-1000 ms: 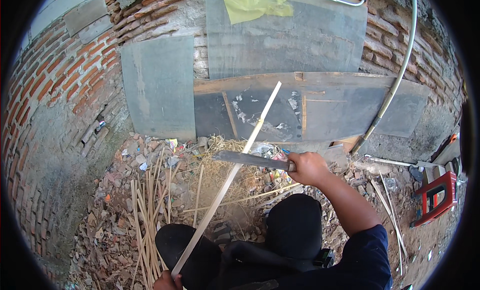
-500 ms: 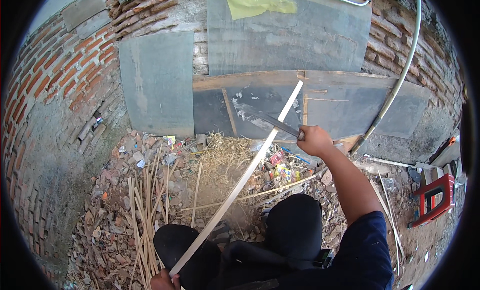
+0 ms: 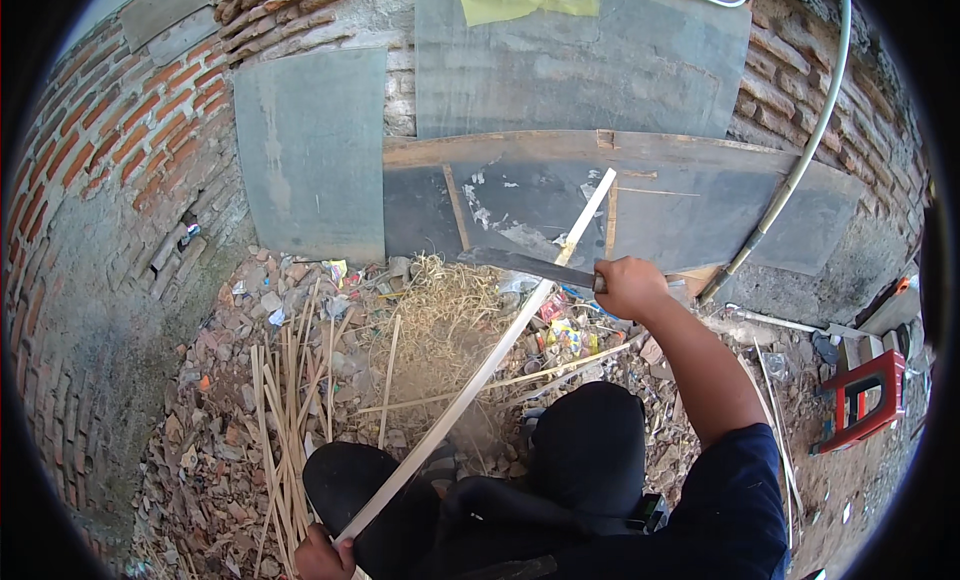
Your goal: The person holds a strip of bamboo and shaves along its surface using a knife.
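A long pale wooden or bamboo strip slants across the view, from the lower left up toward the dark boards. My left hand is closed round its near end, beside my left knee. In my right hand is the handle of a large knife with a long dark blade. The blade lies across the strip's upper part, touching or nearly touching it, and points left. Just beyond the blade, the strip's surface looks rough and yellowish. My knees are bent on either side of the strip's lower half.
More thin strips lie bundled on the rubble at left. A heap of shavings sits below the leaning boards. A red plastic stool stands at right. A long pole leans on the brick wall.
The knife blade has swung lower at its tip and now lies flatter across the strip. The strip's far end has shifted slightly right. Both hands keep their grip.
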Action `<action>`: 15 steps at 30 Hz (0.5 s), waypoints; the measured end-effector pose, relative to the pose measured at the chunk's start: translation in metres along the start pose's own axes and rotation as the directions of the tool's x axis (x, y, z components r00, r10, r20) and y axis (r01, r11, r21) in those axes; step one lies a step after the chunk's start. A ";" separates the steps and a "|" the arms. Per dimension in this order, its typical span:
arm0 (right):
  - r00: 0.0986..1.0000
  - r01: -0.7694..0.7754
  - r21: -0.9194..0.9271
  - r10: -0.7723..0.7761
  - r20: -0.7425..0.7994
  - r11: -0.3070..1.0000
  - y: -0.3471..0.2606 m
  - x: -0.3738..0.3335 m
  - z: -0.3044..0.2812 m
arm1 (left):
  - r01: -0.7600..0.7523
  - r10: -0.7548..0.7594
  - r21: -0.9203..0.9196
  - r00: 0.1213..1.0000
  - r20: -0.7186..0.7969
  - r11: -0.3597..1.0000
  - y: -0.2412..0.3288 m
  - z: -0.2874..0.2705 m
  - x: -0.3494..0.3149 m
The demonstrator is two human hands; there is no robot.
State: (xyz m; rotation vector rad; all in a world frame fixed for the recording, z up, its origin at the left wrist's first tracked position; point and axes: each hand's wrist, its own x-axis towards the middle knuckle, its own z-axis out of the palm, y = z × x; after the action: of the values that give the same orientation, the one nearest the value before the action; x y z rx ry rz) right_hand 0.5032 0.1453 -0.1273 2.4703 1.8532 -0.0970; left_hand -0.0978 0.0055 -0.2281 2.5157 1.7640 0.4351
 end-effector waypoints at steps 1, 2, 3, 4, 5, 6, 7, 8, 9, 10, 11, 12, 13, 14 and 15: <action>0.999 0.039 -0.007 -0.039 0.020 0.999 -0.009 -0.004 0.001 | 0.002 -0.002 0.001 1.000 0.001 1.000 -0.001 0.000 -0.001; 0.999 0.042 -0.006 -0.041 0.022 0.999 -0.014 -0.010 -0.001 | 0.025 -0.026 0.017 0.999 0.037 1.000 -0.002 0.000 -0.003; 0.995 0.096 -0.034 -0.095 0.031 0.995 -0.018 -0.014 -0.003 | 0.048 -0.051 0.035 0.996 0.073 0.998 -0.005 0.000 -0.006; 0.988 0.152 -0.061 -0.150 0.041 0.986 -0.021 -0.016 -0.003 | 0.054 -0.056 0.038 0.996 0.076 0.998 -0.010 0.003 -0.010; 0.992 0.129 -0.040 -0.128 0.022 0.991 -0.001 -0.008 0.000 | 0.094 -0.095 0.023 0.991 0.089 0.995 -0.018 0.011 -0.013; 0.993 0.119 -0.045 -0.118 0.032 0.992 0.014 -0.006 0.002 | 0.133 -0.133 0.007 0.985 0.109 0.991 -0.024 0.018 -0.015; 0.999 0.019 -0.021 -0.019 0.028 1.000 0.027 -0.003 0.002 | 0.031 -0.035 0.041 0.994 0.100 0.999 -0.027 0.026 -0.009; 0.998 -0.067 0.011 0.067 0.020 0.998 0.030 0.003 0.000 | 0.033 -0.037 0.041 0.995 0.095 0.999 -0.028 0.025 -0.007; 0.993 -0.099 -0.029 0.100 0.065 0.995 0.020 0.003 0.003 | 0.034 -0.039 0.035 0.991 0.127 0.999 -0.027 0.021 -0.005; 0.997 -0.065 -0.035 0.066 0.032 0.997 0.019 0.004 0.011 | 0.035 -0.039 0.028 0.987 0.159 0.999 -0.026 0.020 -0.003; 0.998 -0.050 -0.008 0.050 0.031 0.999 0.012 0.001 0.012 | 0.042 -0.047 0.033 0.989 0.143 0.999 -0.027 0.022 -0.007; 0.999 -0.037 0.020 0.037 0.030 0.999 0.004 -0.003 0.011 | 0.045 -0.050 0.036 0.989 0.141 0.998 -0.028 0.021 -0.008; 0.999 -0.034 0.023 0.033 0.030 0.999 -0.006 -0.009 0.009 | 0.054 -0.060 0.042 0.988 0.144 0.998 -0.028 0.020 -0.009; 0.998 0.020 0.013 -0.021 0.055 1.000 -0.017 -0.020 0.004 | 0.061 -0.067 0.047 0.986 0.153 0.997 -0.026 0.018 -0.012; 0.994 0.074 0.006 -0.074 0.082 0.997 -0.023 -0.028 0.002 | 0.062 -0.069 0.049 0.985 0.159 0.997 -0.025 0.016 -0.013</action>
State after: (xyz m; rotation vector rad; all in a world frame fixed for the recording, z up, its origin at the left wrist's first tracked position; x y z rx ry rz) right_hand 0.4733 0.1251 -0.1276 2.3613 1.9119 -0.2013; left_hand -0.1210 0.0041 -0.2512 2.4349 1.8071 0.1865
